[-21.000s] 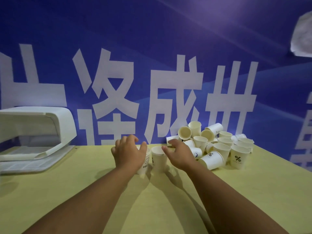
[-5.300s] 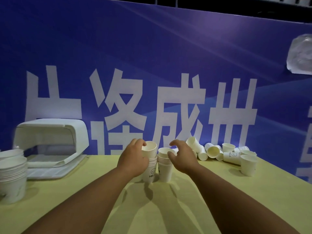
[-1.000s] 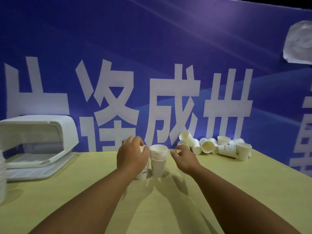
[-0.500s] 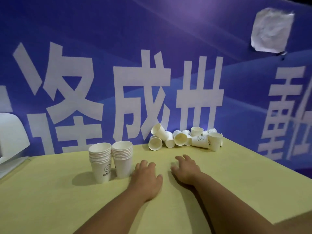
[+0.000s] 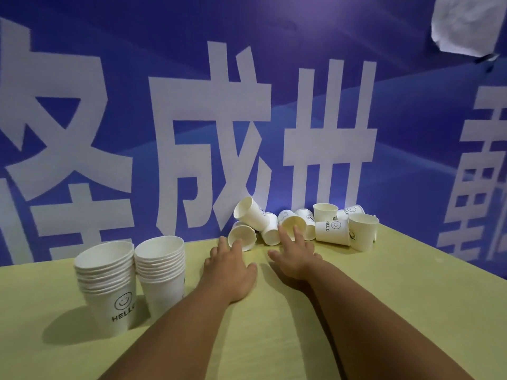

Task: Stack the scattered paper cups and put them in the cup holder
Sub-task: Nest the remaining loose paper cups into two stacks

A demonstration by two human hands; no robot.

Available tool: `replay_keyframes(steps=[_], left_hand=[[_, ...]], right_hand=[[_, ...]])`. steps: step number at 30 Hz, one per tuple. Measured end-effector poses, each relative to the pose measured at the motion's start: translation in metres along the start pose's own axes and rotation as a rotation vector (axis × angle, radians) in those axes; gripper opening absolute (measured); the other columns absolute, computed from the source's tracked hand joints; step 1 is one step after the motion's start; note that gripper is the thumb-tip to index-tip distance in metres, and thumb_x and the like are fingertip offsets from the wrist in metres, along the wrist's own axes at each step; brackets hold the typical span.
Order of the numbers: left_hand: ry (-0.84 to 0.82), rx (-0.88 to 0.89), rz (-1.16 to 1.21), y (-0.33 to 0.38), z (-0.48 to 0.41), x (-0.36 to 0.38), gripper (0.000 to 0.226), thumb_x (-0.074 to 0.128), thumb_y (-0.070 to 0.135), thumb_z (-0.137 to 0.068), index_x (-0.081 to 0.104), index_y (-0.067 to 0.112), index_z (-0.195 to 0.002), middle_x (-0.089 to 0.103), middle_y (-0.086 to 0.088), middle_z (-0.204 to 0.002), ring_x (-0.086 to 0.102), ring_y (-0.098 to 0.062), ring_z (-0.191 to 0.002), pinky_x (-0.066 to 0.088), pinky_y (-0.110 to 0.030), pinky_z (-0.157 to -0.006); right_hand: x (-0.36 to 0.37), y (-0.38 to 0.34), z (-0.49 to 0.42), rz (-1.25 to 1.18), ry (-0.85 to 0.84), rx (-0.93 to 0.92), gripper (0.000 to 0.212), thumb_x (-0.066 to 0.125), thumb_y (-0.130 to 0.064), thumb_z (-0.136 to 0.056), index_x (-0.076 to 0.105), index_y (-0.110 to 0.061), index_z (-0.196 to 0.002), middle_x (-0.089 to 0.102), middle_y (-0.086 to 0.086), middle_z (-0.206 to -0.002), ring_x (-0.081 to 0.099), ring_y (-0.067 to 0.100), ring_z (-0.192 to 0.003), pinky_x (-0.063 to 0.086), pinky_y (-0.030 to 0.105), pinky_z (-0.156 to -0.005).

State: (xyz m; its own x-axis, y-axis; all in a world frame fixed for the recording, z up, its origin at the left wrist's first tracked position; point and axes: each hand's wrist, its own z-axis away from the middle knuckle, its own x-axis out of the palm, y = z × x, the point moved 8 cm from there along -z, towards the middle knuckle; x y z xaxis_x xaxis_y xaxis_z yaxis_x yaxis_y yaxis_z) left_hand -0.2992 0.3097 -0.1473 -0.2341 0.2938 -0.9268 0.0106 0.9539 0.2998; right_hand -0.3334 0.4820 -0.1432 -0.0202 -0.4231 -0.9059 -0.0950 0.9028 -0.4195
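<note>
Both forearms stretch forward over the desk (image 5: 397, 292), side by side, palms down. The left hand (image 5: 230, 267) lies low above the desk with its fingers straight and slightly spread; it grips nothing, and its fingertips sit just short of a cup lying on its side (image 5: 242, 237) with its mouth toward the camera. The right hand (image 5: 295, 253) is a little farther forward, also flat and released, its fingers fanned out. Two of those fingers overlap the mouth of another tipped cup (image 5: 292, 224); whether they touch it I cannot tell.

The loose cups (image 5: 332, 233) lie in a small heap against the blue banner (image 5: 137, 50) at the desk's far edge, straight ahead of the hands. Most are on their sides, one leans tilted on top at the left end (image 5: 251, 212), and two stand upright, one at the back (image 5: 325, 212) and one at the right end (image 5: 362, 233).

To the left of the left forearm stand two stacks of nested cups, touching each other: the left stack (image 5: 108, 286), whose bottom cup shows a smiley and "HELLO", and the right stack (image 5: 162, 272), just beside the forearm. Both stacks are upright, mouths up.

A crumpled white sheet (image 5: 466, 23) hangs on the banner at the upper right.
</note>
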Motion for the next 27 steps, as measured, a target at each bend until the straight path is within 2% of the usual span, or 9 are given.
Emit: replay_keyframes(steps=[4, 8, 12, 15, 19, 21, 24, 26, 27], left_hand=[[-0.012, -0.029, -0.004, -0.005, -0.019, 0.007, 0.080, 0.045, 0.059, -0.095, 0.012, 0.026, -0.159, 0.003, -0.011, -0.169, 0.014, -0.033, -0.153, 0.021, -0.048, -0.120], [-0.038, -0.028, -0.034, -0.005, -0.027, 0.012, 0.079, 0.042, 0.055, -0.098, 0.009, 0.019, -0.161, 0.007, -0.006, -0.170, 0.018, -0.030, -0.152, 0.022, -0.048, -0.120], [0.033, -0.012, 0.027, -0.002, -0.018, 0.001, 0.073, 0.047, 0.039, -0.098, 0.014, 0.018, -0.160, 0.019, -0.004, -0.166, 0.027, -0.027, -0.148, 0.032, -0.044, -0.118], [0.110, -0.020, 0.139, 0.000, -0.001, -0.012, 0.070, 0.052, 0.026, -0.095, 0.022, 0.017, -0.157, 0.031, -0.002, -0.158, 0.041, -0.022, -0.136, 0.044, -0.036, -0.110], [0.154, -0.049, 0.188, 0.002, 0.028, -0.029, 0.071, 0.055, 0.019, -0.093, 0.023, 0.012, -0.156, 0.034, -0.001, -0.152, 0.049, -0.019, -0.126, 0.047, -0.028, -0.101], [0.155, -0.053, 0.183, 0.005, 0.045, -0.038, 0.070, 0.056, 0.018, -0.093, 0.024, 0.012, -0.155, 0.035, -0.001, -0.149, 0.051, -0.018, -0.123, 0.047, -0.028, -0.099], [0.175, -0.040, 0.171, 0.012, 0.068, -0.055, 0.059, 0.058, 0.018, -0.094, 0.033, 0.015, -0.148, 0.041, 0.001, -0.138, 0.056, -0.016, -0.114, 0.050, -0.026, -0.091], [0.196, -0.025, 0.182, 0.017, 0.082, -0.072, 0.051, 0.059, 0.022, -0.096, 0.040, 0.016, -0.142, 0.043, 0.001, -0.138, 0.059, -0.015, -0.107, 0.052, -0.025, -0.087], [0.200, -0.010, 0.191, 0.020, 0.089, -0.080, 0.048, 0.059, 0.024, -0.097, 0.042, 0.016, -0.140, 0.043, 0.001, -0.142, 0.060, -0.015, -0.106, 0.052, -0.025, -0.087]], right_hand=[[0.006, 0.000, -0.023, -0.013, -0.013, 0.004, 0.080, 0.043, -0.062, -0.096, -0.008, -0.047, -0.156, -0.016, -0.005, -0.168, -0.002, 0.036, -0.153, 0.010, 0.064, -0.118], [0.007, 0.002, -0.027, 0.001, -0.008, 0.011, 0.085, 0.044, -0.063, -0.095, -0.005, -0.037, -0.159, -0.009, -0.010, -0.168, 0.001, 0.035, -0.153, 0.010, 0.066, -0.117], [0.001, -0.001, -0.018, 0.002, 0.013, -0.007, 0.088, 0.047, -0.061, -0.096, -0.004, -0.031, -0.160, -0.004, -0.010, -0.168, 0.001, 0.035, -0.153, 0.013, 0.066, -0.116], [-0.005, -0.005, -0.007, -0.028, 0.040, -0.013, 0.085, 0.048, -0.057, -0.097, -0.001, -0.031, -0.161, -0.002, -0.010, -0.168, 0.004, 0.035, -0.152, 0.017, 0.064, -0.116], [-0.011, -0.007, 0.016, -0.113, 0.100, -0.003, 0.076, 0.049, -0.050, -0.100, 0.007, -0.031, -0.160, 0.003, -0.010, -0.167, 0.006, 0.034, -0.151, 0.023, 0.061, -0.117], [-0.023, -0.010, 0.033, -0.210, 0.227, -0.006, 0.066, 0.048, -0.042, -0.103, 0.018, -0.029, -0.160, 0.015, -0.009, -0.165, 0.011, 0.028, -0.150, 0.027, 0.054, -0.117], [-0.057, -0.018, 0.067, -0.313, 0.512, -0.084, 0.043, 0.052, -0.024, -0.103, 0.052, -0.022, -0.146, 0.050, -0.002, -0.148, 0.035, 0.023, -0.136, 0.034, 0.039, -0.112], [-0.078, -0.025, 0.089, -0.279, 0.655, -0.126, 0.030, 0.056, -0.014, -0.100, 0.071, -0.019, -0.125, 0.069, 0.001, -0.123, 0.049, 0.023, -0.112, 0.043, 0.034, -0.096], [-0.086, -0.027, 0.097, -0.288, 0.693, -0.124, 0.026, 0.058, -0.011, -0.098, 0.076, -0.019, -0.115, 0.071, 0.002, -0.110, 0.050, 0.021, -0.100, 0.042, 0.031, -0.086]])
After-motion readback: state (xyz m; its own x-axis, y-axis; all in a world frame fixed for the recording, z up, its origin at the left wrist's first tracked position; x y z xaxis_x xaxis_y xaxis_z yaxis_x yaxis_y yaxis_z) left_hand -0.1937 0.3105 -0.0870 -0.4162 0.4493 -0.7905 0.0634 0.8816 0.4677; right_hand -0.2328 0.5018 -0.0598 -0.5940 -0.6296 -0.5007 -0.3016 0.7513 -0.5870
